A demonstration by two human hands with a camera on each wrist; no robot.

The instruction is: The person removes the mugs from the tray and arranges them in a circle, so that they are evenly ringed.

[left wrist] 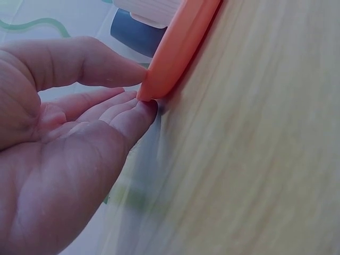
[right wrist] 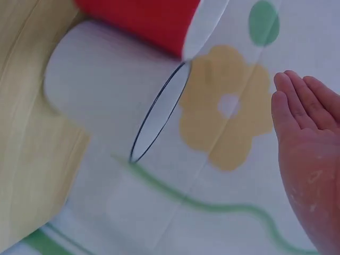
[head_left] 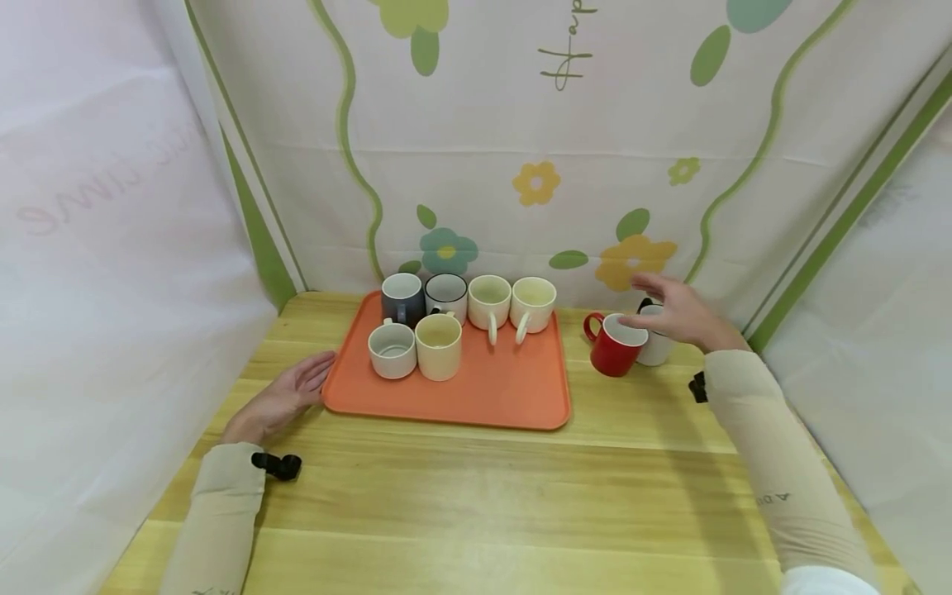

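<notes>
My left hand (head_left: 286, 397) is at the left edge of an orange tray (head_left: 506, 388). In the left wrist view its thumb touches the rim and fingertips reach the underside, pinching the edge. My right hand (head_left: 680, 312) hovers with straight fingers above a red mug (head_left: 613, 351) and a white mug (head_left: 656, 349) with a dark rim, holding nothing. The right wrist view shows that hand apart from both mugs. On the tray stand a grey-blue mug (head_left: 402, 310), a white dark-rimmed mug (head_left: 455, 310), cream mugs (head_left: 488, 306) and a short white cup (head_left: 392, 355).
The tray lies on a wooden table (head_left: 446, 504), and the red and white mugs stand right of it. A printed fabric sheet (head_left: 461, 116) hangs behind, with more fabric along both sides.
</notes>
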